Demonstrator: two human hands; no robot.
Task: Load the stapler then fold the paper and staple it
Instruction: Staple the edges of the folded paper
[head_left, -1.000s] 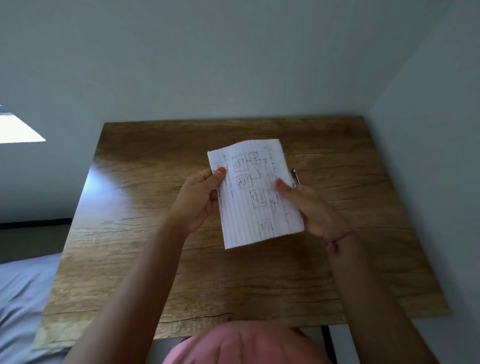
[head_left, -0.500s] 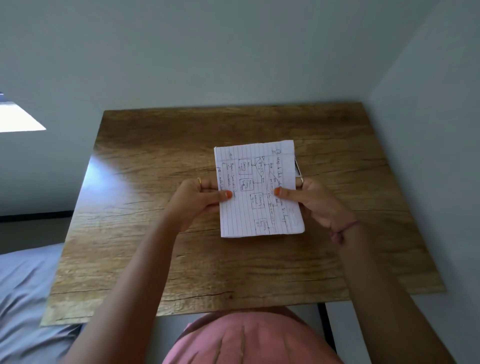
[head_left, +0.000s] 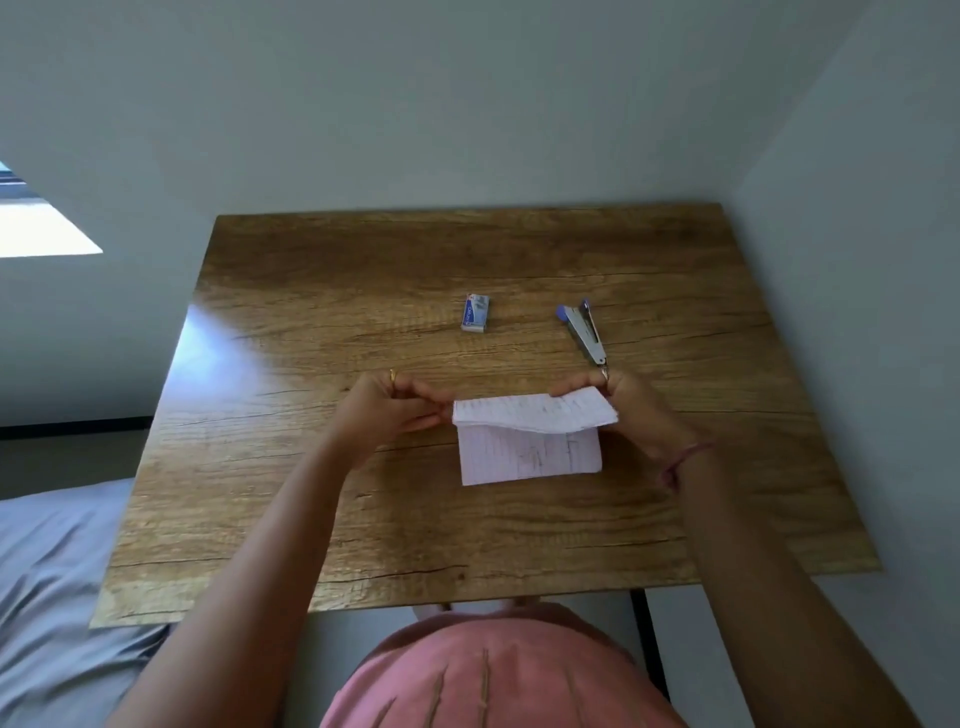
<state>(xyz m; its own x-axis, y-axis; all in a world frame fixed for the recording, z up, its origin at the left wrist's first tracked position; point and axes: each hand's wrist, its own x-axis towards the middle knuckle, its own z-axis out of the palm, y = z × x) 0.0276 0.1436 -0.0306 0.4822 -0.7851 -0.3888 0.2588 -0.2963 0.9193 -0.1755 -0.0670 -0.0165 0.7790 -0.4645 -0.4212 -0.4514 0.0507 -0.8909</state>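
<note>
Folding is underway: left hand (head_left: 384, 410) and right hand (head_left: 631, 410) pinch the paper (head_left: 530, 434) at mid-frame; next, I judge, crease, then fetch the stapler (head_left: 584, 330).

No text is legible. You will find handwritten lines and boxed diagrams on the lined paper (head_left: 530, 441), too small to read. The small box (head_left: 476, 312) far of the paper carries a blue printed label; its lettering is blurred.
</note>
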